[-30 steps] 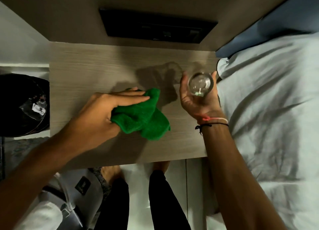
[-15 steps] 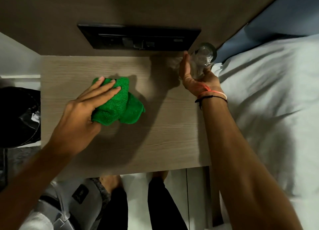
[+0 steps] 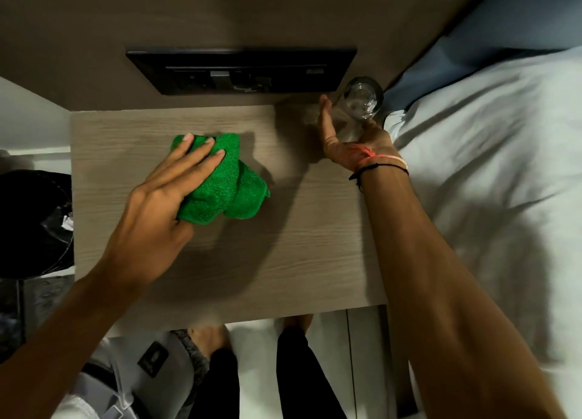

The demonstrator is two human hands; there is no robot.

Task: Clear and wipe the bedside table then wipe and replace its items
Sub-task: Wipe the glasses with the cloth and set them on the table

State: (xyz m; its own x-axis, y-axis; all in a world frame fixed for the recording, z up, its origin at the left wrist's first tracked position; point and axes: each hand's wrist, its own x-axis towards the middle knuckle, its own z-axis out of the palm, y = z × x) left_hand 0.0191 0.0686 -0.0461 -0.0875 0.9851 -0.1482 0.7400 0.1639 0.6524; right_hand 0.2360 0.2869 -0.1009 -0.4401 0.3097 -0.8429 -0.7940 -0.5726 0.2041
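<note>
The bedside table [image 3: 302, 261] has a pale wood-grain top and fills the middle of the view. A bunched green cloth [image 3: 233, 188] lies on its left-centre part. My left hand [image 3: 167, 204] presses flat on the cloth, fingers spread over its upper left part. A clear drinking glass [image 3: 362, 99] stands at the table's far right corner beside the bed. My right hand [image 3: 349, 135] wraps around the lower part of the glass, palm up toward me, with thread bands on the wrist.
A black switch and socket panel [image 3: 242, 72] sits on the wall behind the table. A bed with white sheets [image 3: 491, 182] borders the right side. A black bin [image 3: 31, 223] stands left of the table. My legs and a grey bag [image 3: 141, 371] are below the front edge.
My right hand carried the glass from mid-right of the table to its far right corner. My left hand slid the green cloth leftward and away from me across the top.
</note>
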